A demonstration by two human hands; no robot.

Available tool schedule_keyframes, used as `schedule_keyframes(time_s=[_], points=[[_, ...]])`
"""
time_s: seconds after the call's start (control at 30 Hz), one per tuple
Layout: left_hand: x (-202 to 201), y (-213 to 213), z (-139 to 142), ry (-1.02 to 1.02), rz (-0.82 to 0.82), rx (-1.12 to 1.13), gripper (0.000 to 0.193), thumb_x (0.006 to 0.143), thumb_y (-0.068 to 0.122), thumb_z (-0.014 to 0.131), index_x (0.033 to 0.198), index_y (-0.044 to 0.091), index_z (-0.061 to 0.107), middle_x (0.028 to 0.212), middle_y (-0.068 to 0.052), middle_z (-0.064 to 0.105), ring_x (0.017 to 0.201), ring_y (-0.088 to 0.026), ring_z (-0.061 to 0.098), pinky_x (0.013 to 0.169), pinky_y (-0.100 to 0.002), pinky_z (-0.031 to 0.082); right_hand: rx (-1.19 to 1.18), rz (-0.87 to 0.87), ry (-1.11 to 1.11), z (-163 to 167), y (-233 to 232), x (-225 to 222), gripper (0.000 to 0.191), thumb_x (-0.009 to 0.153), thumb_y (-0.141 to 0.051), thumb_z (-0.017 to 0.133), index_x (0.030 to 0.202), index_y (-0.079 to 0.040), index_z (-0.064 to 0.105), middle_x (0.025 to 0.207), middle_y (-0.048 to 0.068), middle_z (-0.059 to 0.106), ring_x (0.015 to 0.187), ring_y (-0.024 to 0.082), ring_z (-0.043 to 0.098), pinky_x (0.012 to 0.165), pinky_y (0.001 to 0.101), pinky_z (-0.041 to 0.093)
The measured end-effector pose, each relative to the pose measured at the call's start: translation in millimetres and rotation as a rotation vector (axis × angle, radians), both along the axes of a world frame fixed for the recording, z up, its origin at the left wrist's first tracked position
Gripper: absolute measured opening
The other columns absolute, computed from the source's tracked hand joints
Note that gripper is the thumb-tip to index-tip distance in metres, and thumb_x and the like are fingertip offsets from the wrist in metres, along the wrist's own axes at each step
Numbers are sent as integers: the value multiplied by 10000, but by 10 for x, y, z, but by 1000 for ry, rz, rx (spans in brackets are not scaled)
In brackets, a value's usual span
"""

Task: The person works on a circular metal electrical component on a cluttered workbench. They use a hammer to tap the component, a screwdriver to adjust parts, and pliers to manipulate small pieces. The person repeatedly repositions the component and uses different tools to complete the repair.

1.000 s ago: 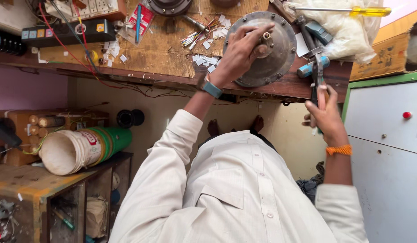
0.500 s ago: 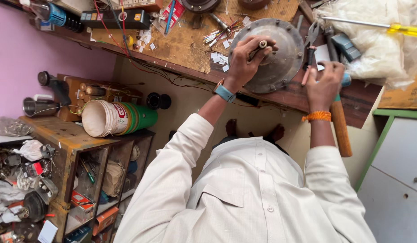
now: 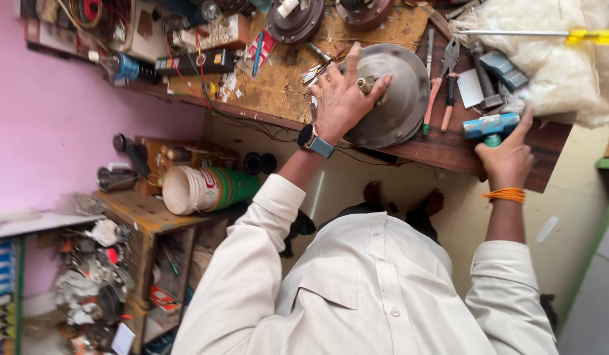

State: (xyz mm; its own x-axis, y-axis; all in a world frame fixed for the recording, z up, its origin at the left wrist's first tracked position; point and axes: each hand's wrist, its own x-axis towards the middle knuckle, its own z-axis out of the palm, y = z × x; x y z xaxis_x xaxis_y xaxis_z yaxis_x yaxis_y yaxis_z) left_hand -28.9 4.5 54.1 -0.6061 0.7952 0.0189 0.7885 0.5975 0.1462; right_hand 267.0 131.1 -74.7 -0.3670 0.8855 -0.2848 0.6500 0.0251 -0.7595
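A round grey metal motor cover (image 3: 400,98) with a short shaft in its middle lies on the wooden workbench (image 3: 449,148). My left hand (image 3: 341,98), with a watch on the wrist, presses on it, fingers spread around the shaft. To its right, at the bench's front edge, my right hand (image 3: 508,158), with an orange thread on the wrist, grips a hammer (image 3: 490,125) with a blue head that rests on the bench. Its handle is hidden by the hand.
Red-handled pliers (image 3: 439,85) lie right of the cover. A yellow-handled screwdriver (image 3: 528,33) rests on a plastic bag (image 3: 554,66). Other motor parts (image 3: 298,23), wires and small tools crowd the bench. A tipped bucket (image 3: 206,189) lies on a low shelf at left.
My right hand has moved with the hammer from beside the cover to the bench's front edge, further right. My left hand stays on the cover, fingers now spread. The view has shifted.
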Motion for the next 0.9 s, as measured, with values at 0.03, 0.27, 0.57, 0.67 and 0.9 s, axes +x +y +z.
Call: schedule_keyframes(time_s=[0.03,0.27,0.57,0.67,0.9], points=[[12,22,13,26,42,-26,998,887,803,641,1633,301,208,1546,-296,390,1382,-478,422,1044,-627,355,-155,-41,209,-44,9,70,1122,829,-30,799,1710,-195,123,1081,232,662,858,389,658,731,511,541],[-434,232,76,-156,-703,316,1015,916,796,629,1651,244,197,1566,-109,522,1424,-270,512,1094,-431,398,-442,-464,677,-370,-342,1052,890,953,74,696,1641,-177,190,1065,120,669,749,211,681,637,372,591],[-411,160,-243,-113,-556,342,905,926,771,598,1591,233,299,1424,-59,576,1314,-239,538,1017,-420,380,82,-881,947,-54,-1084,35,723,1077,23,657,1616,-135,202,1300,170,548,807,218,632,699,390,598],[-444,163,-294,-123,-593,325,839,974,778,576,1581,247,345,1533,-65,517,1397,-257,489,1100,-444,380,-12,-560,946,214,-1375,-551,783,1083,60,648,1653,-170,163,1390,186,507,828,208,625,713,378,601],[-415,-10,-124,-506,-807,461,629,977,511,647,1513,247,449,1493,-54,567,1420,-261,481,1226,-448,370,-129,-599,987,660,-1342,-51,836,1096,106,581,1683,-242,99,1167,127,575,718,203,618,623,334,574]])
